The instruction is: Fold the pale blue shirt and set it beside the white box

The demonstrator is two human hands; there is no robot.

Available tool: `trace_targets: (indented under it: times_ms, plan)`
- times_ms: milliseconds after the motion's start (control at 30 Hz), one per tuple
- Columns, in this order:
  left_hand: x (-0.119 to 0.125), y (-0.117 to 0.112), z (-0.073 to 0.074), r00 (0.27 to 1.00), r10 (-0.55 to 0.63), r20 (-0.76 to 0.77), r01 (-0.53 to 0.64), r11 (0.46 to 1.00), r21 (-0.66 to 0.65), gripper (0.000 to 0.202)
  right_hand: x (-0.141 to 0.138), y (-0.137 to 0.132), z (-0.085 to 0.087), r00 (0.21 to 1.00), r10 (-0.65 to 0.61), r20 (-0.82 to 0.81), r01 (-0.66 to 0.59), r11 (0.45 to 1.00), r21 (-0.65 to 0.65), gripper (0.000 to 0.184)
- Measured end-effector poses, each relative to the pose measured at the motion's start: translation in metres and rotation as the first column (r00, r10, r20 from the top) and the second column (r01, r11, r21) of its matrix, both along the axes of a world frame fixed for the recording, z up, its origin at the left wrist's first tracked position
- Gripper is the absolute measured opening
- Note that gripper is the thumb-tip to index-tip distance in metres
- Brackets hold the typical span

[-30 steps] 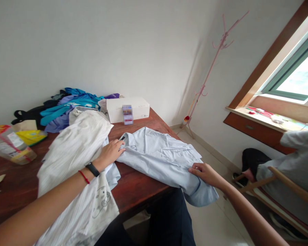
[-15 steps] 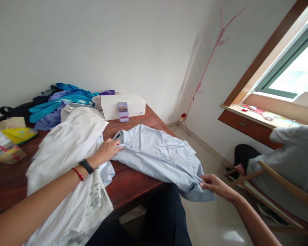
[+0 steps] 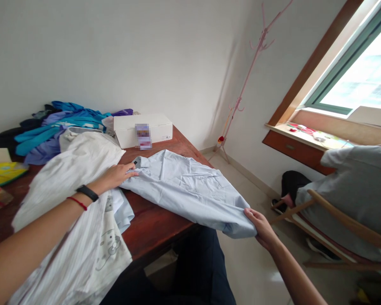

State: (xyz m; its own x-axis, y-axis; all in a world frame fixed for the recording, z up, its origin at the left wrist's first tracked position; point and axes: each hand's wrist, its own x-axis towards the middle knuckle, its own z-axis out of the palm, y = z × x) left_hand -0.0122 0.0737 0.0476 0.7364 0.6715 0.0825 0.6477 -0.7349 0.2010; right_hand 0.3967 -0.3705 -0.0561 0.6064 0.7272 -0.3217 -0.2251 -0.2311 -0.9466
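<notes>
A light blue shirt [image 3: 180, 180] lies sideways across the table's right part, its collar to the left and its hem hanging past the table edge. My left hand [image 3: 120, 174], with a black band and a red cord on the wrist, grips the shirt beside the collar. The hem end is pinched in my right hand [image 3: 258, 222], which holds it out over the floor. A white striped garment [image 3: 73, 182] with a grey animal print lies under my left forearm and hangs over the front edge.
Piled clothes [image 3: 66, 123] and a white box [image 3: 165, 127] stand along the wall on the wooden table [image 3: 158, 218]. A yellow packet [image 3: 4, 171] is at the left. Beyond are a pink coat stand [image 3: 250, 67] and a person in grey [image 3: 362, 195] on a wooden chair [image 3: 343, 216].
My right hand has shifted its grip along the hem and raised it slightly, and the shirt's near side is pulled straighter. My left hand stays by the collar. The view has turned slightly right.
</notes>
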Motion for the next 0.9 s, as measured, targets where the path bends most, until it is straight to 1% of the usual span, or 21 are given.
trace_targets:
  times_ms: [67,100,133,200,300,333,367,400,467,533,600,667,733,800,867,900]
  plan:
    - [-0.001,-0.002,0.001,1.000,0.001,-0.005,0.000,1.000,0.015,0.025,-0.007,-0.004,-0.008,0.997,0.074,-0.008,-0.074,0.997,-0.039,0.053]
    - [0.000,-0.007,0.002,1.000,0.008,0.010,-0.008,0.999,0.034,0.022,-0.009,-0.006,-0.012,0.994,0.113,-0.011,-0.113,0.992,-0.052,0.053]
    - [0.002,-0.014,0.004,0.999,0.010,0.031,-0.012,0.998,0.056,0.022,-0.009,-0.009,-0.015,0.990,0.138,-0.017,-0.139,0.989,-0.056,0.052]
    - [0.013,-0.036,0.009,0.997,-0.024,0.078,0.017,0.996,0.093,0.031,-0.009,-0.013,-0.020,0.991,0.129,-0.043,-0.131,0.991,-0.034,0.048]
    - [0.044,-0.080,0.014,0.970,-0.224,0.094,0.219,0.974,0.059,0.041,-0.008,-0.012,-0.021,0.993,0.036,-0.111,-0.034,0.999,0.022,0.044]
    - [0.057,-0.094,0.015,0.948,-0.299,0.104,0.298,0.954,0.032,0.043,-0.009,-0.009,-0.021,0.991,0.000,-0.132,0.005,0.999,0.032,0.043]
    - [0.069,-0.106,0.014,0.915,-0.375,0.150,0.380,0.925,-0.007,0.045,-0.011,-0.006,-0.020,0.988,-0.033,-0.148,0.039,0.999,0.035,0.042]
    - [0.082,-0.115,0.012,0.889,-0.421,0.179,0.431,0.902,-0.021,0.045,-0.014,-0.003,-0.021,0.985,-0.060,-0.160,0.066,0.997,0.035,0.042]
    - [0.104,-0.127,0.005,0.864,-0.462,0.199,0.474,0.880,-0.016,0.041,-0.021,0.003,-0.024,0.983,-0.088,-0.158,0.095,0.995,0.037,0.041]
    - [0.119,-0.130,-0.004,0.871,-0.456,0.183,0.464,0.886,0.001,0.033,-0.030,0.007,-0.031,0.988,-0.104,-0.114,0.110,0.993,0.046,0.043]
    - [0.127,-0.127,-0.011,0.882,-0.442,0.166,0.447,0.894,0.007,0.025,-0.035,0.008,-0.041,0.985,-0.159,-0.061,0.161,0.986,0.034,0.043]
    - [0.130,-0.122,-0.016,0.884,-0.439,0.159,0.444,0.896,0.007,0.023,-0.035,0.008,-0.052,0.979,-0.202,-0.038,0.202,0.979,-0.015,0.044]
    - [0.130,-0.119,-0.019,0.882,-0.444,0.158,0.448,0.894,0.013,0.023,-0.033,0.006,-0.061,0.982,-0.190,0.016,0.191,0.979,-0.065,0.047]
    - [0.130,-0.118,-0.021,0.882,-0.443,0.159,0.445,0.895,0.025,0.022,-0.029,0.005,-0.067,0.977,-0.151,0.149,0.166,0.982,-0.095,0.050]
    - [0.130,-0.118,-0.025,0.889,-0.432,0.155,0.430,0.902,0.044,0.022,-0.028,0.005,-0.071,0.945,-0.132,0.300,0.171,0.979,-0.107,0.054]
    - [0.129,-0.118,-0.027,0.893,-0.424,0.153,0.420,0.906,0.056,0.022,-0.027,0.004,-0.072,0.928,-0.128,0.350,0.176,0.978,-0.109,0.056]
